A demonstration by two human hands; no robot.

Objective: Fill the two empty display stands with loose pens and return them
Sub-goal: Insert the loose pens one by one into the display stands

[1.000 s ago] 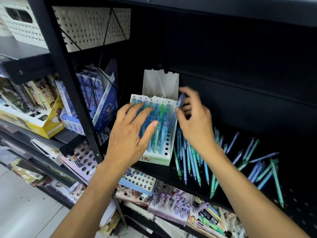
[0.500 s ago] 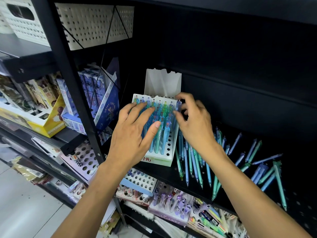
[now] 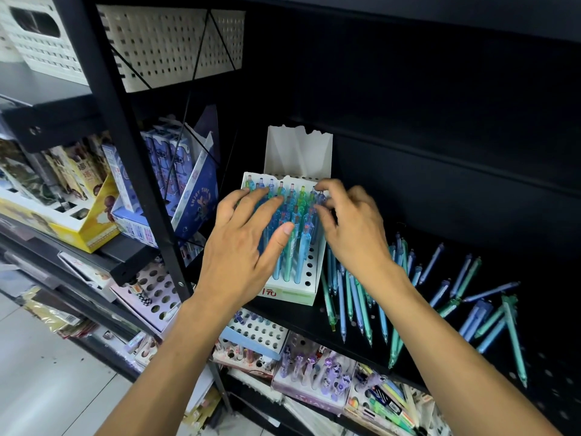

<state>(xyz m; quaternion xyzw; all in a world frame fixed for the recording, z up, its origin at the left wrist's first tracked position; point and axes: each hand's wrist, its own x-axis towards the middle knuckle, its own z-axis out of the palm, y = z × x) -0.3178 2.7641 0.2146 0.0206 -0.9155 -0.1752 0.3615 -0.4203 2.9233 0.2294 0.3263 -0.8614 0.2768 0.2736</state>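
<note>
A white display stand [image 3: 302,289] with rows of holes sits on the black shelf [image 3: 301,319], its back flap upright. Most of its holes hold blue and green pens [image 3: 297,247]. My left hand [image 3: 248,243] lies spread flat over the pens on the stand's left side, fingers straight. My right hand [image 3: 352,231] is at the stand's far right corner, thumb and forefinger curled round the top of a blue pen [image 3: 320,196] standing in the right column. Several loose pens [image 3: 440,297] lie scattered on the shelf to the right of the stand.
A black upright post [image 3: 141,184] stands just left of the stand. Blue boxes [image 3: 176,171] and a yellow carton [image 3: 88,228] fill the left bay. Other pen stands [image 3: 257,332] sit on the shelf below. A white perforated basket [image 3: 169,42] is overhead.
My right hand brought a blue pen down from above the stand's right edge into the right column. My left hand stayed spread over the pens.
</note>
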